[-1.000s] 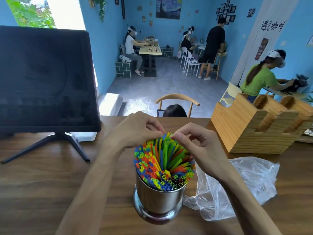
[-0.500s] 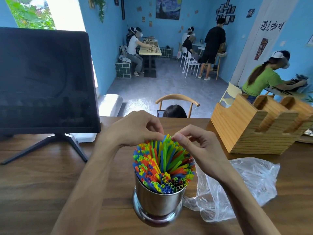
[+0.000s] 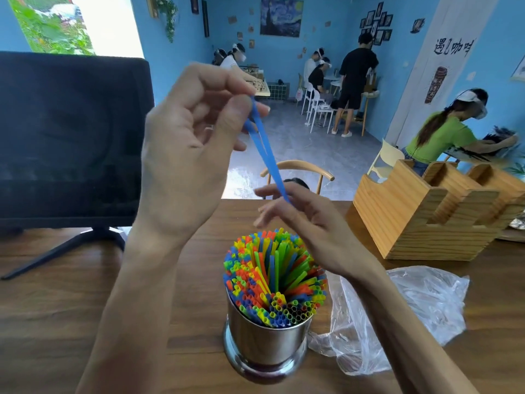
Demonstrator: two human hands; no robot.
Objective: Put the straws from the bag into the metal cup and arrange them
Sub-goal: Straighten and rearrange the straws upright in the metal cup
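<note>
A shiny metal cup (image 3: pixel 267 341) stands on the wooden table, packed with several upright coloured straws (image 3: pixel 274 275). High above it, my left hand (image 3: pixel 187 155) pinches the top of two blue straws (image 3: pixel 265 153) between thumb and fingers. Those straws slant down to the right. Just over the cup, my right hand (image 3: pixel 309 223) touches their lower ends with loosely spread fingers. The clear plastic bag (image 3: pixel 397 317) lies crumpled to the right of the cup and looks empty.
A black monitor (image 3: pixel 68 137) on a stand sits at the left. At the right is a wooden organiser box (image 3: pixel 434 214). A wooden chair (image 3: pixel 298 169) is behind the table edge. Several people sit or stand in the blue room beyond.
My left hand has risen well above the cup, pulling blue straws out of the bundle. My right hand has lifted off the bundle and opened up.
</note>
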